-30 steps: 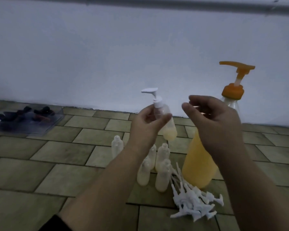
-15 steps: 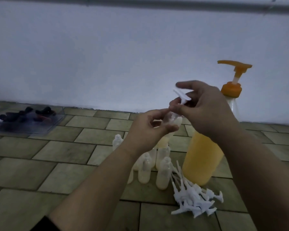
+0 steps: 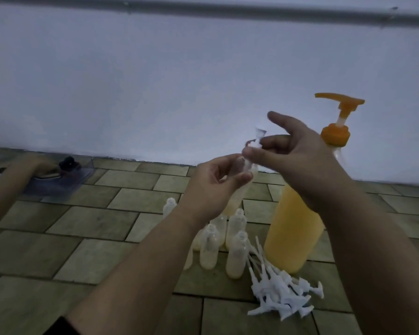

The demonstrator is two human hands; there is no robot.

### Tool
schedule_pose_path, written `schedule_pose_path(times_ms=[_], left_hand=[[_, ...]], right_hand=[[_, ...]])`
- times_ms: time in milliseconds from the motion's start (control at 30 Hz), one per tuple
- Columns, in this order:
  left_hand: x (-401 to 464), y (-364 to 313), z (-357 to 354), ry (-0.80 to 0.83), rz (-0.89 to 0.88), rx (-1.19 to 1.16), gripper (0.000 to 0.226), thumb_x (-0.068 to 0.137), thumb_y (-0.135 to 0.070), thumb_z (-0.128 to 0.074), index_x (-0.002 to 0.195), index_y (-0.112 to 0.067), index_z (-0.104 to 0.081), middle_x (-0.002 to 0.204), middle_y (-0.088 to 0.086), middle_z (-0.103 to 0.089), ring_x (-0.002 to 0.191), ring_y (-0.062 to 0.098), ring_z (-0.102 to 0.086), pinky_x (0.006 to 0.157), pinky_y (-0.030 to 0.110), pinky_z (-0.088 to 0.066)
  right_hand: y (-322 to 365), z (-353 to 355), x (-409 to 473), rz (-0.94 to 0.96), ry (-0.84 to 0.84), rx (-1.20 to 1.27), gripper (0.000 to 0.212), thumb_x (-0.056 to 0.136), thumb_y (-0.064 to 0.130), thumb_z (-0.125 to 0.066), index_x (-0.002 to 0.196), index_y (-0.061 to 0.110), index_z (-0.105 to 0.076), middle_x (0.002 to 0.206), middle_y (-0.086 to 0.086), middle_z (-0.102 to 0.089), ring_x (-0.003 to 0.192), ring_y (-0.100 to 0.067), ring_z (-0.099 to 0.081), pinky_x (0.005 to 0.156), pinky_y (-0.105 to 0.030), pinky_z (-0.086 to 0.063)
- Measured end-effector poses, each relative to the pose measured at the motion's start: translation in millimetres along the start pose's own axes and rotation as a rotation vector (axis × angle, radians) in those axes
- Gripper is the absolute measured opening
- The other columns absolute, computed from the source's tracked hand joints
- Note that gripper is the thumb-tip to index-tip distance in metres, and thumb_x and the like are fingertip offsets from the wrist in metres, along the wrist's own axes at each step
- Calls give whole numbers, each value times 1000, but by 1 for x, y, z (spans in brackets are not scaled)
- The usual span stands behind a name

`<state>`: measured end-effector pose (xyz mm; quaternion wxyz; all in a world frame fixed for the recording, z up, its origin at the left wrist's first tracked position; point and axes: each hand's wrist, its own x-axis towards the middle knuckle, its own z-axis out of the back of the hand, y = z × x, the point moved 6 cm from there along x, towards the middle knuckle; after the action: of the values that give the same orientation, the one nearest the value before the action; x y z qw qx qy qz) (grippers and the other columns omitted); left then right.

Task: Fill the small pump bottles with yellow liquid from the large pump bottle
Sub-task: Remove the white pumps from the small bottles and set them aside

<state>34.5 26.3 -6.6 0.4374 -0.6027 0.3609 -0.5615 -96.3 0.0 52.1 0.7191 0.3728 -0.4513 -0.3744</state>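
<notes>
My left hand [image 3: 215, 187] holds a small clear bottle [image 3: 238, 194] of pale yellow liquid, tilted, in mid-air. My right hand [image 3: 293, 158] pinches the white pump head [image 3: 258, 139] at that bottle's neck, index finger raised. Behind my right hand stands the large pump bottle [image 3: 293, 228] of yellow liquid with its orange pump [image 3: 339, 117]. Several small capless bottles [image 3: 236, 255] with yellow liquid stand on the tiled floor below my hands. A heap of loose white pump heads [image 3: 283, 293] lies to their right.
At far left another person's arm [image 3: 7, 187] reaches to a clear tray [image 3: 65, 182] holding dark items. A white wall [image 3: 155, 81] rises just behind the tiled floor [image 3: 58, 238].
My right hand came onto the pump head and now pinches it at the bottle's neck; the bottle has tilted. Another person's arm has come in at the left, by the tray.
</notes>
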Motion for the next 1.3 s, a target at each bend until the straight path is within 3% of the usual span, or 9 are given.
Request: schedule_pose_path(times_ms=[100,367,500,600,733,800,933,1100,1300], left_hand=[[-7,2,-7,37,-10,9,27,83,-8,-64,106,-21,-65,96,-9,-70,101,7,-63,90,26,-52],[-13,3,-9,32,14,8,30,82,-10,-66,105,-29,-63,105,-7,-69,106,6,-62,90,23,-51],[-17,8,2,-12,19,113,32,78,-13,-72,106,-25,-63,105,-5,-68,100,6,-64,86,21,-53],[-22,9,24,-59,39,187,43,73,-14,-76,113,-23,-62,109,-6,-67,103,5,-63,93,30,-52],[-36,5,66,-202,63,176,51,63,-29,-74,112,-26,-61,104,-8,-68,99,5,-65,82,23,-54],[-44,4,94,-348,77,76,56,61,-27,-72,115,-20,-60,103,-6,-69,96,5,-66,77,17,-54],[-66,17,139,-526,123,24,52,71,-17,-70,121,-14,-57,111,1,-66,102,12,-63,86,27,-51],[-88,66,150,-509,298,243,44,79,-12,-70,121,-18,-55,107,-3,-64,95,8,-59,68,18,-44],[-97,110,148,-466,386,343,40,77,-10,-75,113,-18,-60,101,-3,-67,98,12,-62,76,22,-46]], right_hand=[[-3,-7,-3,15,-3,-32,95,59,35,-80,143,30,-35,102,7,-69,95,-9,-66,82,-21,-52],[3,2,-11,51,-57,-18,62,76,9,-75,131,24,-50,88,2,-73,85,-9,-69,80,-24,-56],[28,35,-18,173,-248,240,38,77,-4,-69,108,17,-60,91,-3,-72,88,-12,-70,77,-22,-55],[38,67,-31,300,-378,235,37,72,8,-77,99,27,-60,93,3,-69,87,-9,-69,73,-17,-54],[16,90,-57,244,-433,2,57,52,66,-75,102,48,-53,97,23,-66,91,7,-63,70,-11,-51],[-7,90,-76,144,-481,-134,55,50,76,-69,98,53,-53,97,25,-64,87,9,-61,69,-16,-48],[-62,64,-122,74,-546,-360,36,73,63,-65,96,35,-59,89,13,-67,84,-8,-65,71,-35,-56],[-103,29,-149,326,-578,-640,29,82,29,-53,89,7,-69,86,-4,-64,80,-17,-59,86,-6,-35],[-155,2,-147,386,-403,-694,46,99,41,-32,87,16,-68,106,-7,-56,85,-17,-53,73,-23,-44]])
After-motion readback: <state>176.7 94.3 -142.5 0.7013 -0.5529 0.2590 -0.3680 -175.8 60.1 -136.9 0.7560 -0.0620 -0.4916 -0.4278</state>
